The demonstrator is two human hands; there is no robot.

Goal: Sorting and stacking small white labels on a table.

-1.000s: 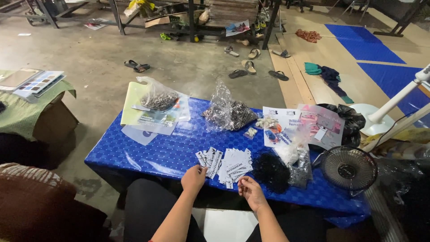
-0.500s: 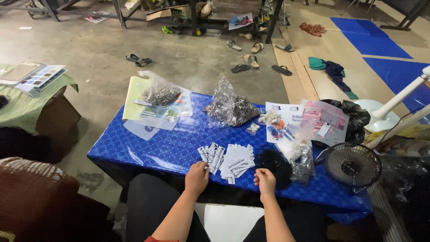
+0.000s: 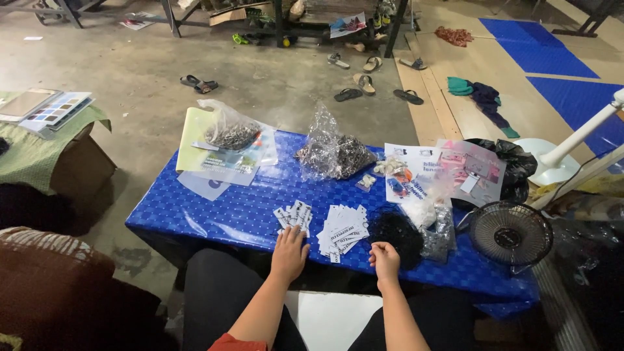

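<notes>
Small white tags [image 3: 294, 215] lie fanned out near the front edge of the blue table [image 3: 214, 214], and the left hand [image 3: 289, 252] rests flat on the table with fingers spread, fingertips touching the lower edge of that fan; it grips nothing. Just right of it sits a bigger stack of white printed cards [image 3: 342, 231], loosely fanned, touching or nearly touching the small tags. The right hand [image 3: 385, 259] is at the table's front edge, fingers curled into a loose fist; cannot tell if anything is inside it. It sits just below a black mesh bundle [image 3: 398, 234], which lies right of the cards. Beside that, a clear bag with dark small parts [image 3: 439, 237] and a whitish plastic bag [image 3: 419, 209].

Farther back on the table: a crumpled clear bag of dark metal pieces [image 3: 335, 156] in the middle, a clear bag of similar pieces [image 3: 231, 133] at back left lying on yellow and printed sheets [image 3: 195, 146], printed packages [image 3: 448, 170] at back right, a black plastic bag [image 3: 510, 166] behind them. A small black fan [image 3: 510, 234] lies face up at the right end.

On the concrete floor beyond, scattered sandals [image 3: 364, 81]. At left, a green-covered box [image 3: 58, 149] with booklets on top.
</notes>
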